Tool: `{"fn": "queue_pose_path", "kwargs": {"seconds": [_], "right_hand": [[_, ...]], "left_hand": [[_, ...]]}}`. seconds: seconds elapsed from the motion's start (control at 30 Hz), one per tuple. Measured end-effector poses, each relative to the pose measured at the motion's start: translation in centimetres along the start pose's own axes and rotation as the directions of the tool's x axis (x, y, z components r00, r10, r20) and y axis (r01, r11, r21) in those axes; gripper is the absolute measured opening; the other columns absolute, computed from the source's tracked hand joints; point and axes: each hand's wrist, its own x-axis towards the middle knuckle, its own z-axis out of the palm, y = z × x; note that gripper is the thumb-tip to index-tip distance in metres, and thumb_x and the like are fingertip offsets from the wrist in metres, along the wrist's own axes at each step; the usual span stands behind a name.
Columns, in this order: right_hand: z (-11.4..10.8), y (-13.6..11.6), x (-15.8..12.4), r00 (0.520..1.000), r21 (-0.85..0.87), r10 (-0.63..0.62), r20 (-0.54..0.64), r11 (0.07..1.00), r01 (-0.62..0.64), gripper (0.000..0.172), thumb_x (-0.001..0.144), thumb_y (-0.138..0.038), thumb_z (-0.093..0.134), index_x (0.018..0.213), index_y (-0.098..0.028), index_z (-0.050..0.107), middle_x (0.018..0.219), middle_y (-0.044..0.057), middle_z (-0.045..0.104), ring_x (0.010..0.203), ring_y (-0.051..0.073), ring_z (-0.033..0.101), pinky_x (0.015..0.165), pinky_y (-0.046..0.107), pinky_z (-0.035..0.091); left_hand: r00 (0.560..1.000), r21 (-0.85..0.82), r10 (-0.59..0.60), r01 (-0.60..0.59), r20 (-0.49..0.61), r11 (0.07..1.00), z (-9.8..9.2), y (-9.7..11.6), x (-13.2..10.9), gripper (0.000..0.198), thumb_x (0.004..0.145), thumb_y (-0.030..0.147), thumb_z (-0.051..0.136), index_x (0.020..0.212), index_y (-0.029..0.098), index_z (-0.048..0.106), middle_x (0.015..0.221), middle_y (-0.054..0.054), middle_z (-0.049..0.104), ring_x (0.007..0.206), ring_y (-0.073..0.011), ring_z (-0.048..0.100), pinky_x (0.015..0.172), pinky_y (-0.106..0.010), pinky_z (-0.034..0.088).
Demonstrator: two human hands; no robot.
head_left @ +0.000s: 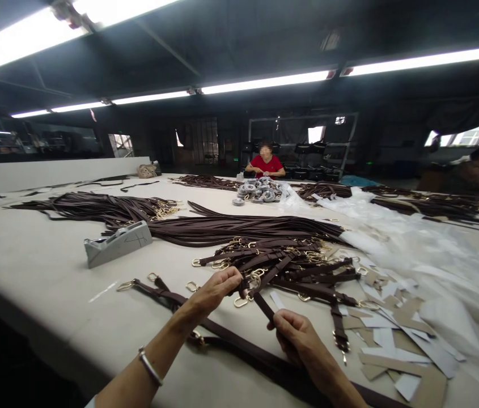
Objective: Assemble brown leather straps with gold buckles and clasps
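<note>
Between my hands is a dark brown strap (263, 306) with gold-coloured metal fittings. My left hand (222, 285) pinches its buckle end, close to a gold ring (257, 276). Lower right, my right hand (297, 335) is closed on the strap's other part, thumb on top. Long brown straps (230, 339) with gold clasps lie on the table beneath my hands. Just beyond sits a heap of short brown straps (282, 255) with gold buckles and oval rings. What my fingertips cover is hidden.
A grey tape dispenser (118, 243) stands at left on the pale table (43, 272). Bundled long straps (243, 228) lie behind. On the right are paper and card scraps (396, 340) and clear plastic sheeting (418, 238). A person in red (267, 165) sits across, near grey rolls (258, 191).
</note>
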Motion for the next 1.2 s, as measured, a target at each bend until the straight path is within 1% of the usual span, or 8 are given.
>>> {"fn": "queue_pose_path", "kwargs": {"seconds": [0.3,0.43,0.57,0.67,0.77,0.97,1.1,1.2], "right_hand": [[0.5,-0.2,-0.6,0.996,0.037,-0.077,0.038,0.996,0.076,0.051,0.084,-0.066,0.062,0.076,-0.016,0.056,0.049,-0.008,0.040,0.038,0.004,0.025,0.036,0.017,0.014],[0.7,-0.4,-0.6,0.988,0.174,-0.130,-0.085,0.974,0.143,0.049,0.087,-0.068,0.056,0.106,-0.022,0.054,0.063,-0.007,0.048,0.037,0.003,0.026,0.035,0.014,0.016],[0.1,0.0,0.0,0.960,0.158,-0.184,-0.213,0.963,0.220,0.068,0.078,-0.073,0.063,0.128,-0.028,0.048,0.079,-0.003,0.054,0.039,0.003,0.034,0.034,0.014,0.022],[-0.2,0.3,0.3,0.915,0.001,-0.296,-0.274,0.951,0.308,0.070,0.069,-0.066,0.076,0.123,-0.025,0.058,0.091,0.003,0.061,0.062,0.014,0.057,0.054,0.023,0.049],[-0.3,0.0,0.1,0.887,-0.137,-0.313,-0.341,0.949,0.282,0.055,0.074,-0.064,0.073,0.109,-0.021,0.070,0.096,0.007,0.066,0.088,0.025,0.063,0.078,0.033,0.053],[-1.8,-1.7,0.0,0.800,-0.096,-0.331,-0.500,0.940,0.329,0.061,0.085,-0.075,0.050,0.105,-0.022,0.073,0.118,0.010,0.066,0.114,0.032,0.056,0.101,0.045,0.042],[-3.2,-3.3,-0.1,0.775,0.254,-0.291,-0.561,0.831,0.495,0.050,0.089,-0.068,0.050,0.110,-0.027,0.070,0.121,0.006,0.067,0.125,0.027,0.051,0.113,0.045,0.033],[-4.1,-4.1,-0.5,0.789,0.363,-0.264,-0.555,0.776,0.515,0.045,0.091,-0.064,0.051,0.111,-0.028,0.070,0.121,0.005,0.068,0.126,0.024,0.051,0.114,0.043,0.033]], "left_hand": [[0.970,0.017,-0.100,0.099,0.222,0.995,4.6,-1.2,0.3,0.021,0.086,0.032,0.052,0.081,0.013,0.060,0.073,-0.001,0.059,0.059,-0.0110,0.052,0.055,-0.022,0.042],[0.989,0.076,-0.038,0.027,0.144,0.997,6.1,-1.2,0.2,0.029,0.094,0.040,0.046,0.097,0.015,0.061,0.079,-0.001,0.060,0.065,-0.0123,0.054,0.057,-0.022,0.043],[0.987,0.211,0.143,-0.156,0.076,0.965,7.4,-0.9,-0.2,0.021,0.089,0.034,0.059,0.105,0.020,0.062,0.096,-0.002,0.066,0.086,-0.0162,0.059,0.078,-0.025,0.046],[0.975,0.340,0.196,-0.222,0.107,0.914,8.7,-1.4,-0.2,0.014,0.086,0.027,0.063,0.099,0.021,0.065,0.099,-0.002,0.068,0.090,-0.0182,0.061,0.082,-0.025,0.044],[0.974,0.446,0.193,-0.228,0.122,0.865,9.8,-2.2,0.6,0.016,0.082,0.023,0.063,0.097,0.020,0.066,0.094,-0.003,0.069,0.083,-0.0190,0.060,0.074,-0.025,0.043],[0.994,0.091,-0.073,0.067,0.075,0.994,10.9,-2.0,3.1,0.024,0.070,0.021,0.065,0.093,0.017,0.068,0.079,0.000,0.063,0.069,-0.0134,0.051,0.064,-0.023,0.038],[0.909,-0.088,-0.273,0.314,0.315,0.945,11.6,-2.0,4.1,0.018,0.071,0.030,0.059,0.082,0.016,0.064,0.047,0.007,0.040,0.040,-0.0084,0.030,0.042,-0.021,0.026],[0.867,-0.143,-0.298,0.380,0.398,0.914,11.9,-2.1,4.5,0.019,0.069,0.034,0.058,0.080,0.018,0.057,0.046,0.007,0.042,0.036,-0.0081,0.031,0.038,-0.020,0.026]]}}
